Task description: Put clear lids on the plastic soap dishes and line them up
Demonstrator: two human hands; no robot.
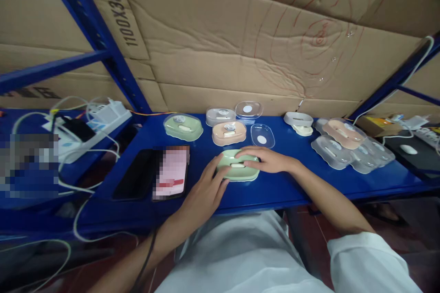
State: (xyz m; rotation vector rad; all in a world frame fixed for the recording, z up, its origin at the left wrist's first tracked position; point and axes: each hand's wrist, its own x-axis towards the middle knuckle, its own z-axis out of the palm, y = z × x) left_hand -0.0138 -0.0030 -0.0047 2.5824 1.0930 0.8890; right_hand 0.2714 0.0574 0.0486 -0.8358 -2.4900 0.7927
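Note:
On the blue tabletop before me stands a pale green oval box like a soap dish [237, 175], with a small whitish bar across its middle. My left hand [208, 185] is around its left side, fingers and thumb against the edge. From the right, my right hand [270, 159] reaches over the rim, its thumb near the bar and its fingers along the back edge. Behind it stand a pink box [229, 139] and a grey box [220, 121] with clear covers. Near them lie two clear lids [263, 130] with white round stickers.
Another green box [184, 132] stands at the back left. A phone with a lit screen [172, 174] lies left of my hands. At right are stacked covered boxes [333, 153] and a grey box [298, 119]. Cables and a power strip [110, 112] lie far left; cardboard [206, 32] walls the back.

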